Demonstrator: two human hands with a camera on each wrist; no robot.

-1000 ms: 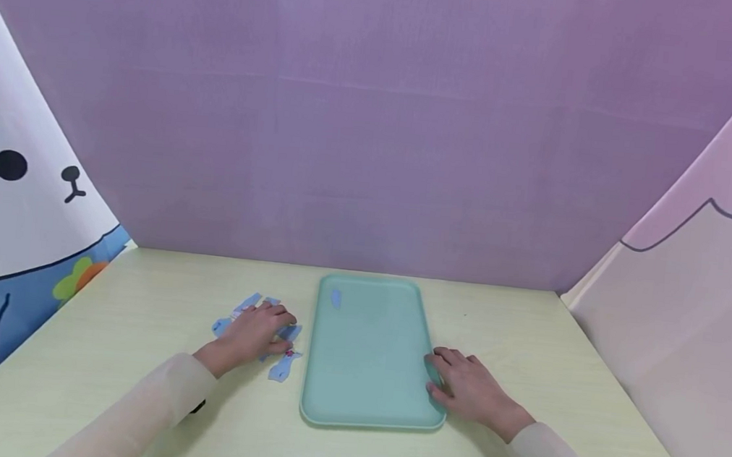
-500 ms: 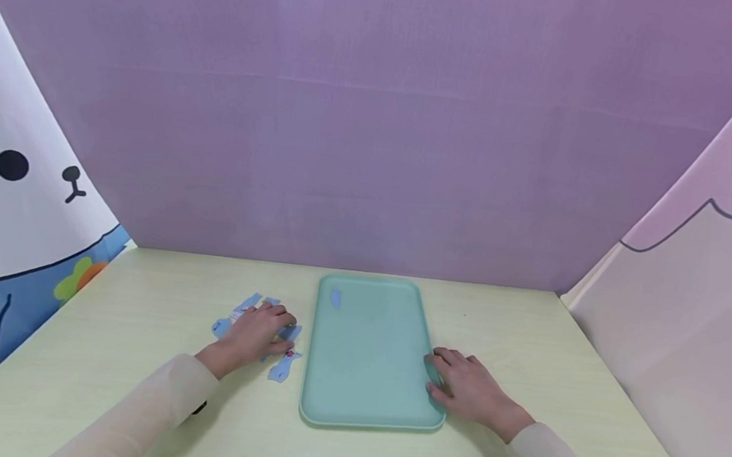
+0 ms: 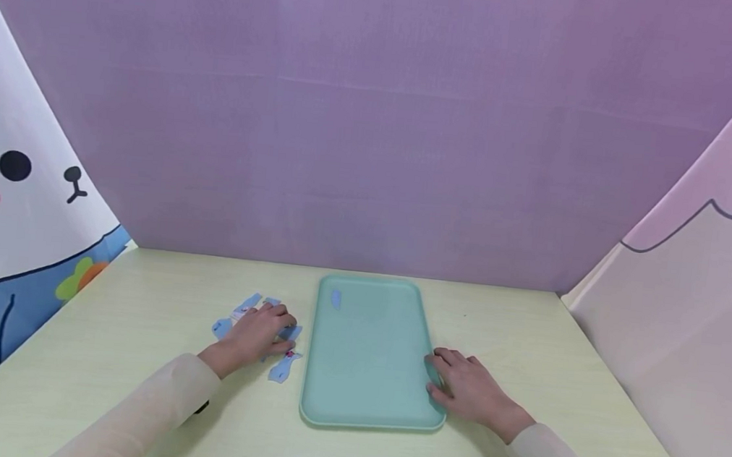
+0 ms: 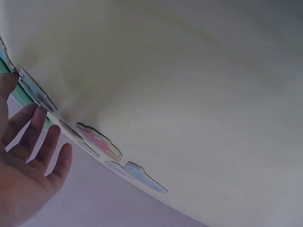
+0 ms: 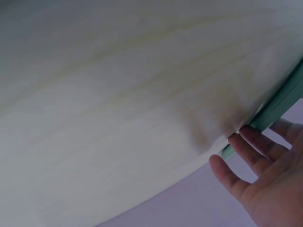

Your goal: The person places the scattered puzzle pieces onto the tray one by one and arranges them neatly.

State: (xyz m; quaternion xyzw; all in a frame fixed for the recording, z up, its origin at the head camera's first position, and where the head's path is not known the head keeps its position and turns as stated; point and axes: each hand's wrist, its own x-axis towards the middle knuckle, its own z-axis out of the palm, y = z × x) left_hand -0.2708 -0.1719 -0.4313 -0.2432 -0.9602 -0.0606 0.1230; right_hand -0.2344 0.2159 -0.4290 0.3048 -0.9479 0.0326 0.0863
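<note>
Several flat blue pieces, like jigsaw puzzle pieces, lie on the table under and around my left hand (image 3: 255, 335). One blue piece (image 3: 282, 368) sits just in front of the thumb. Another blue piece (image 3: 221, 328) is left of the hand. In the left wrist view the fingers bend loosely, with fingertips close to a piece (image 4: 38, 92); a piece with pink (image 4: 100, 142) lies farther along. A mint-green tray (image 3: 370, 367) stands in the middle, bearing one small blue piece (image 3: 336, 298) at its far left corner. My right hand (image 3: 472, 390) rests its fingers on the tray's right edge.
The pale wooden table (image 3: 171, 291) ends at a purple cloth backdrop (image 3: 373, 149). Cloth with a cartoon face (image 3: 26, 228) hangs at the left, and a pink and white cloth (image 3: 693, 301) at the right. Table surface extends on both sides of the tray.
</note>
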